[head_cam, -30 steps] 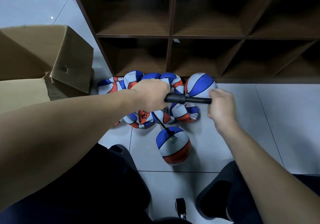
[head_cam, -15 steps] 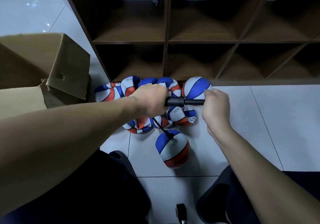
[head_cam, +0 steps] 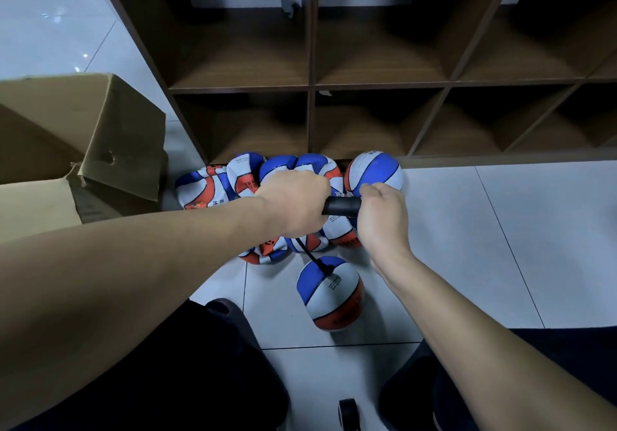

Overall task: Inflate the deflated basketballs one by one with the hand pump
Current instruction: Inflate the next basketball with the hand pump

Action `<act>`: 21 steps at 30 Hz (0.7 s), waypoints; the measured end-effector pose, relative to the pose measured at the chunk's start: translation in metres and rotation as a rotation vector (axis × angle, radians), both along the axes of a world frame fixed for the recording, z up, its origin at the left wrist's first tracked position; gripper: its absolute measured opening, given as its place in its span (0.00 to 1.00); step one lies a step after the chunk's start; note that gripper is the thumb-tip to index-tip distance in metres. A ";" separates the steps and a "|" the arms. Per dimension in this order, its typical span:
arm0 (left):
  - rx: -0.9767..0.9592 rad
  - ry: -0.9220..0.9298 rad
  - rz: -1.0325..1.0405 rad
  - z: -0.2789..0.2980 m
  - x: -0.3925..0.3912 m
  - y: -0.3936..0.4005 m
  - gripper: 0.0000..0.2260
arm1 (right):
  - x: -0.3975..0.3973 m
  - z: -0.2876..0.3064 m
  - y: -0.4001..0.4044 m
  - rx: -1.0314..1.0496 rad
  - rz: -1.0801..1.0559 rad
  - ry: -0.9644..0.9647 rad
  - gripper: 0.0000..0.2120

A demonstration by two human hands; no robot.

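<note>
At the far left an open cardboard box (head_cam: 83, 150) stood on the tiled floor (head_cam: 500, 247), beside a dark wooden cubby shelf (head_cam: 310, 83); in front of the shelf's foot lay a heap of deflated basketballs (head_cam: 233, 183) in blue, white and orange, pressed against one another; the left hand (head_cam: 293, 203) had its fingers curled tight round the barrel of the black hand pump (head_cam: 342, 206), which was held level above the heap; a thin black hose (head_cam: 312, 258) ran down from under that hand to the valve of the basketball being filled (head_cam: 329, 293), which lay on the floor apart from the heap and looked nearly round; the right hand (head_cam: 384, 217) gripped the pump's handle, its fingers closed round it; a fully round ball (head_cam: 374, 172) sat behind it, touching the shelf base; the step in hand was, by my reading, a pumping stroke at its pushed-in end, and the next move would call for drawing the handle back out to the right while the left hand kept the barrel steady; against the earlier frames, the bare rod between the hands had vanished and the hands had come nearly together
</note>
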State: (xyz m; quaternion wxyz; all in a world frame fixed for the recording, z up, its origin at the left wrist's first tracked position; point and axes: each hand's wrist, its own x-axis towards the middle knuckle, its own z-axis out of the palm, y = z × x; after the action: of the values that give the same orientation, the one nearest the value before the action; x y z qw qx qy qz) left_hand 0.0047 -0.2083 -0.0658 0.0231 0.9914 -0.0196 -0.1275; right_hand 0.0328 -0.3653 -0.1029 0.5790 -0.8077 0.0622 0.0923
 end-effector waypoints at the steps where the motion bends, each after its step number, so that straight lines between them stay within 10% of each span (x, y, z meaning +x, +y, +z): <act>1: 0.006 0.005 -0.008 0.000 0.000 0.001 0.05 | 0.000 -0.001 0.000 -0.003 0.004 -0.001 0.18; 21: -0.052 0.030 0.029 -0.005 0.011 0.033 0.12 | 0.033 0.013 -0.050 -0.015 -0.100 0.048 0.13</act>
State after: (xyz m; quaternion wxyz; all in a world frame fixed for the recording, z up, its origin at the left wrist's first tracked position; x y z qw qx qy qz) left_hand 0.0153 -0.1753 -0.0711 0.0509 0.9886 -0.0079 -0.1414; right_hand 0.0663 -0.4157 -0.0894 0.5752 -0.8054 0.1171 0.0823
